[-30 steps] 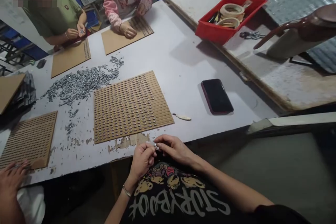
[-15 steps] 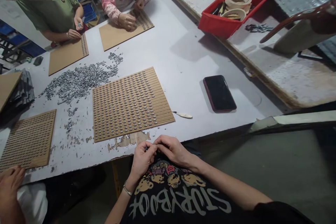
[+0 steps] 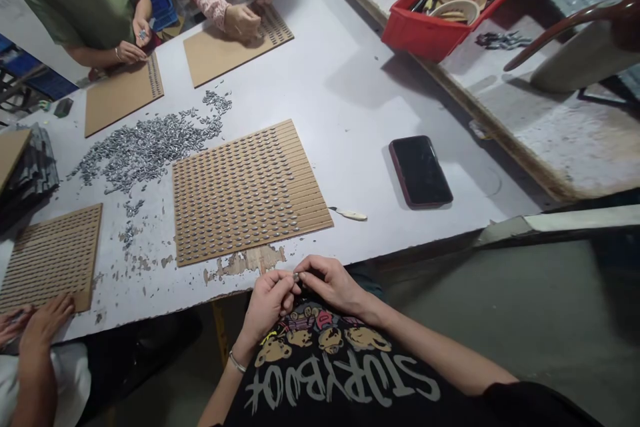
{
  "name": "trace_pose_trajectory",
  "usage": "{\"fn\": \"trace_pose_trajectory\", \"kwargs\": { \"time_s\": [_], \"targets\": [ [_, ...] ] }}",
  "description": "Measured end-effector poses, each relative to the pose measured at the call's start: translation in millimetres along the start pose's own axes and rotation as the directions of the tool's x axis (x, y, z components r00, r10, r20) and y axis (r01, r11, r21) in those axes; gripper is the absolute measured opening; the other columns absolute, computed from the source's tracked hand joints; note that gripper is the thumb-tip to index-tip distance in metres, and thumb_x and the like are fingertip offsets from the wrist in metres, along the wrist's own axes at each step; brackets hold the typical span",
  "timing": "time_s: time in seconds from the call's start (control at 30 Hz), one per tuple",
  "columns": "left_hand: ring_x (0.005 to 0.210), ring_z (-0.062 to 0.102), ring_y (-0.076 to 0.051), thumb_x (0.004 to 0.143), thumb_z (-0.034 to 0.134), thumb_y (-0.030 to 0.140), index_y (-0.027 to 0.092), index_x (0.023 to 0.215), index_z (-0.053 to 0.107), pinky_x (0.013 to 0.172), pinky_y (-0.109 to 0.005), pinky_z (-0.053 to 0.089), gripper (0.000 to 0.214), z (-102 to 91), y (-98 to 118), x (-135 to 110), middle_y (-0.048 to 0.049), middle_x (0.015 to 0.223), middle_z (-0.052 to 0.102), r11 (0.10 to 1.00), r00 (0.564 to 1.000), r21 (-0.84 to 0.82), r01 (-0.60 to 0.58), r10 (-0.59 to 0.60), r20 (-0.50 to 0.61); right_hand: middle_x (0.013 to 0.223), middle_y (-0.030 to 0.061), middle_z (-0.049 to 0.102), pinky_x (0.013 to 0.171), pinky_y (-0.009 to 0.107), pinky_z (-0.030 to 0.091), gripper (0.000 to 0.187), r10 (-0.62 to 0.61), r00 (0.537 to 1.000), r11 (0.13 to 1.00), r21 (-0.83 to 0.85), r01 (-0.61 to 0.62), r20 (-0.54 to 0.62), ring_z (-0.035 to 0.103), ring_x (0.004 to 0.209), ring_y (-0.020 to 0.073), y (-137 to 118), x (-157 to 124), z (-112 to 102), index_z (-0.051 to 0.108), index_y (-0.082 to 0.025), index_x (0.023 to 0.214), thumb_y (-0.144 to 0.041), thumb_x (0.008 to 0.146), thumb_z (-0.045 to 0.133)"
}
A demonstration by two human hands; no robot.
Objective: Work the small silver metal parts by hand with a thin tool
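My left hand (image 3: 269,300) and my right hand (image 3: 330,282) meet at the near table edge, fingers pinched together around a small metal piece (image 3: 296,277). Just beyond them lies a slotted cardboard board (image 3: 245,192) with rows of small metal pieces set in it. A heap of loose metal pieces (image 3: 145,147) is spread on the grey table (image 3: 345,107) to the board's far left. A small white-handled tool (image 3: 350,215) lies by the board's right corner.
A black phone (image 3: 420,170) lies right of the board. A red bin (image 3: 440,33) with tape rolls stands on the side bench. Two people work at boards (image 3: 225,53) across the table. Another person's hands (image 3: 35,327) rest by a board (image 3: 50,257) at the left.
My hands stay pinched together at the table edge, fingers shifting slightly. The view tilted down a little. The person at the left moved a hand up beside their board.
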State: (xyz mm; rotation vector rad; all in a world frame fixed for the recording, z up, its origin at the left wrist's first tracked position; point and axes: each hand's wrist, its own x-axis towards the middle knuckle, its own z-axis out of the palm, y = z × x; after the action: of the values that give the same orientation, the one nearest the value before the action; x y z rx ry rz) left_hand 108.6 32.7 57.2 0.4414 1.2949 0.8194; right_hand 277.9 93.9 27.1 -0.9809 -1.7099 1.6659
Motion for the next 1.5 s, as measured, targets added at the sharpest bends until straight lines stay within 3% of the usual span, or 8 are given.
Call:
{"fn": "trace_pose_trajectory", "kwargs": {
  "time_s": [0.23, 0.33, 0.47, 0.57, 0.67, 1.13, 1.37, 1.5],
  "targets": [
    [0.034, 0.028, -0.004, 0.078, 0.067, 0.046, 0.015, 0.073, 0.059, 0.037, -0.019, 0.017, 0.032, -1.6, 0, 1, 0.0076, 0.042, 0.043, 0.997, 0.998, 0.072, 0.032, -0.028, -0.049, 0.077, 0.0024, 0.069, 0.065, 0.025, 0.049, 0.016, 0.041, 0.999, 0.999, -0.012, -0.041, 0.017, 0.062, 0.067, 0.0147, 7, -1, 6, 0.066, -0.018, 0.091, -0.025, 0.091, 0.052],
    [0.034, 0.028, -0.005, 0.078, 0.067, 0.046, 0.016, 0.071, 0.059, 0.038, -0.020, 0.017, 0.032, -4.1, -6, 5, 0.0074, 0.041, 0.043, 0.996, 0.992, 0.093, 0.007, 0.005, -0.125, 0.087, 0.0056, 0.070, 0.071, 0.029, 0.052, 0.022, -0.089, 0.979, 0.972, -0.233, 0.045, -0.183, 0.064, 0.074, 0.0176, 10, 6, -11, 0.063, -0.018, 0.109, -0.027, 0.095, 0.049],
    [0.036, 0.027, -0.004, 0.078, 0.066, 0.046, 0.016, 0.067, 0.058, 0.039, -0.019, 0.017, 0.033, -6.3, -13, 13, 0.0083, 0.039, 0.038, 0.991, 0.966, 0.125, -0.038, 0.069, -0.251, 0.111, 0.0141, 0.066, 0.092, 0.040, 0.047, 0.026, -0.334, 0.855, 0.733, -0.679, -0.029, -0.397, 0.059, 0.103, 0.0264, 11, 22, -53, 0.062, -0.016, 0.115, -0.025, 0.096, 0.047],
    [0.036, 0.027, -0.004, 0.076, 0.067, 0.046, 0.016, 0.065, 0.057, 0.040, -0.019, 0.017, 0.033, -5.8, -15, 17, 0.0084, 0.040, 0.038, 0.990, 0.946, 0.129, -0.054, 0.092, -0.312, 0.116, 0.0147, 0.064, 0.086, 0.041, 0.045, 0.027, -0.289, 0.898, 0.516, -0.844, -0.144, -0.330, 0.057, 0.102, 0.0297, 12, 30, -77, 0.063, -0.015, 0.116, -0.022, 0.093, 0.051],
    [0.036, 0.027, -0.004, 0.074, 0.067, 0.046, 0.017, 0.063, 0.055, 0.038, -0.019, 0.017, 0.033, -5.3, -16, 19, 0.0078, 0.043, 0.041, 0.993, 0.936, 0.094, -0.073, 0.101, -0.337, 0.102, 0.0120, 0.067, 0.078, 0.039, 0.042, 0.023, -0.179, 0.944, 0.417, -0.890, -0.183, -0.278, 0.057, 0.089, 0.0282, 18, 30, -86, 0.065, -0.016, 0.109, -0.021, 0.092, 0.051],
    [0.036, 0.029, -0.003, 0.077, 0.067, 0.041, 0.016, 0.065, 0.054, 0.038, -0.018, 0.017, 0.030, -9.5, -23, 22, 0.0072, 0.049, 0.045, 0.990, 0.935, 0.018, -0.140, 0.138, -0.326, 0.085, 0.0117, 0.060, 0.069, 0.037, 0.041, 0.014, -0.113, 0.920, 0.464, -0.839, -0.285, -0.375, 0.055, 0.080, 0.0277, 30, 8, -101, 0.056, -0.018, 0.087, -0.028, 0.091, 0.047],
    [0.036, 0.030, -0.002, 0.074, 0.070, 0.042, 0.015, 0.065, 0.054, 0.037, -0.018, 0.016, 0.032, -9.6, -22, 23, 0.0057, 0.054, 0.050, 0.989, 0.939, -0.049, -0.139, 0.116, -0.324, 0.088, 0.0100, 0.061, 0.072, 0.035, 0.046, 0.012, -0.170, 0.847, 0.723, -0.648, -0.239, -0.503, 0.059, 0.081, 0.0248, 26, 8, -86, 0.051, -0.021, 0.091, -0.032, 0.090, 0.045],
    [0.036, 0.030, -0.002, 0.073, 0.071, 0.045, 0.016, 0.068, 0.054, 0.036, -0.018, 0.016, 0.034, -6.7, -34, 17, 0.0051, 0.055, 0.051, 0.990, 0.937, -0.086, -0.115, 0.079, -0.342, 0.085, 0.0092, 0.062, 0.072, 0.039, 0.050, 0.016, -0.196, 0.831, 0.752, -0.624, -0.214, -0.520, 0.061, 0.081, 0.0268, 21, 18, -85, 0.052, -0.024, 0.088, -0.037, 0.088, 0.043]
  ]
}}
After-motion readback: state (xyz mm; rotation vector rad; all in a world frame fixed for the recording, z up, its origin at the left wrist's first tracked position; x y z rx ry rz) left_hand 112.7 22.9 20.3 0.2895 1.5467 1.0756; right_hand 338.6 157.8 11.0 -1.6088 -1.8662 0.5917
